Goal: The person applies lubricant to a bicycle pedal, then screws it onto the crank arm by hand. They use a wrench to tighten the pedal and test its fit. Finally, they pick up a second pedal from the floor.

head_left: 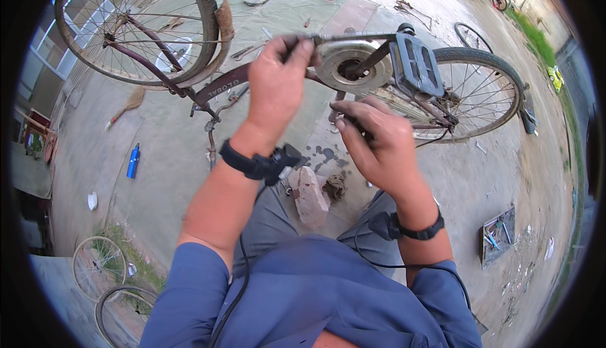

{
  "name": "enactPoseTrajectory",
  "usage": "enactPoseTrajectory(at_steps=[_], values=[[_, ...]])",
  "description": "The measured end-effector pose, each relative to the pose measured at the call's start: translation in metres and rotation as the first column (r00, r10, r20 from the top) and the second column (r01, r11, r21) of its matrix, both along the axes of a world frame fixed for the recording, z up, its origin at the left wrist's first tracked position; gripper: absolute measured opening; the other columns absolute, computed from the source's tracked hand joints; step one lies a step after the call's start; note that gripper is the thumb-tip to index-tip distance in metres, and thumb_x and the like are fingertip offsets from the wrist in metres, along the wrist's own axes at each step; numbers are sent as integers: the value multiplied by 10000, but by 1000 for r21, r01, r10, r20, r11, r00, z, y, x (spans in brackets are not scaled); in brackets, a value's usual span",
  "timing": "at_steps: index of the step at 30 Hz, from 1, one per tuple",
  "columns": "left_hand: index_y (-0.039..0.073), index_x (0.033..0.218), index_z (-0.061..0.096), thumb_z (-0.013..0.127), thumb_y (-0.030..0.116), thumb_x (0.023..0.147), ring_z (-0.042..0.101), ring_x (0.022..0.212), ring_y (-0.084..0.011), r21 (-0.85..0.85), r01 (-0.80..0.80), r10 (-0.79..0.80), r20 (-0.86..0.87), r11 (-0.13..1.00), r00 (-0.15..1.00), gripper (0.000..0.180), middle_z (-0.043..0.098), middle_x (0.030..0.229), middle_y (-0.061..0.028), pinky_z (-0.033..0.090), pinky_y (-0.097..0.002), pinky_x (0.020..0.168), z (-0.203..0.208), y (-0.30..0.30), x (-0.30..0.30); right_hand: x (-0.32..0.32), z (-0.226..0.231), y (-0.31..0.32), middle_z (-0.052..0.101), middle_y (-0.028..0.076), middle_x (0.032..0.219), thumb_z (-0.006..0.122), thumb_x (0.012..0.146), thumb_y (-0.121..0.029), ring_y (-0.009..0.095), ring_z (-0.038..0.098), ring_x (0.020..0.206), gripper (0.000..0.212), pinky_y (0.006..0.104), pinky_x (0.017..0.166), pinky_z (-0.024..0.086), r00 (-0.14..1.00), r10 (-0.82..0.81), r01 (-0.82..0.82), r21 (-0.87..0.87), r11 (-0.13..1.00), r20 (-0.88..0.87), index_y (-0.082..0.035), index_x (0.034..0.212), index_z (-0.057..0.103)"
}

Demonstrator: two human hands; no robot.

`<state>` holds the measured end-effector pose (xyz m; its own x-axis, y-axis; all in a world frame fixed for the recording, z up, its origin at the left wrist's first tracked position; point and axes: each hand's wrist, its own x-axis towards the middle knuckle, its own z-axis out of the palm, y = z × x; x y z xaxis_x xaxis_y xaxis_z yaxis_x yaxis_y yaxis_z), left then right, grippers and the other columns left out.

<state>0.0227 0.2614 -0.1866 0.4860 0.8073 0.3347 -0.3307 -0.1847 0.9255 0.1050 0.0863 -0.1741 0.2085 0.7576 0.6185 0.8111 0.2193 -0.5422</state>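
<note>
A bicycle with a dark maroon frame point(227, 84) stands in front of me, seemingly upside down. My left hand point(276, 76) is closed in a pinch at the left edge of its silver chainring point(353, 65). A dark narrow strip runs from those fingers over the chainring's top toward the black pedal point(416, 65); I cannot tell whether it is the chain. Just below the chainring, my right hand point(377, 134) has its fingers curled, thumb and forefinger close together. Anything between them is too small to make out. Both wrists wear black straps.
The spoked front wheel point(209, 7) rises at the left, the rear wheel point(505, 73) at the right. Between my knees lies a stone block point(309, 198). A blue bottle point(133, 161) and a hand broom point(128, 105) are at left; a tool tray point(497, 237) is at right.
</note>
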Motion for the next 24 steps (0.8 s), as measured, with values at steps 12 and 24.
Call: enactPoseTrajectory(at_steps=[12, 24], values=[[-15, 937, 709, 658, 130, 954, 575, 706, -66, 468, 209, -218, -35, 859, 975, 154, 661, 768, -10, 467, -220, 640, 131, -21, 48, 71, 138, 6, 699, 45, 885, 659, 892, -15, 58, 594, 642, 414, 228, 535, 463, 976, -112, 89, 130, 988, 185, -43, 1300, 598], [10, 1011, 659, 649, 166, 971, 664, 788, -117, 217, 288, -294, -7, 933, 956, 162, 701, 874, -33, 494, -239, 638, 96, -19, 52, 130, 102, -11, 636, 6, 892, 601, 923, 68, 58, 572, 716, 318, 214, 642, 507, 998, -28, 45, 290, 956, -60, -53, 1215, 636]])
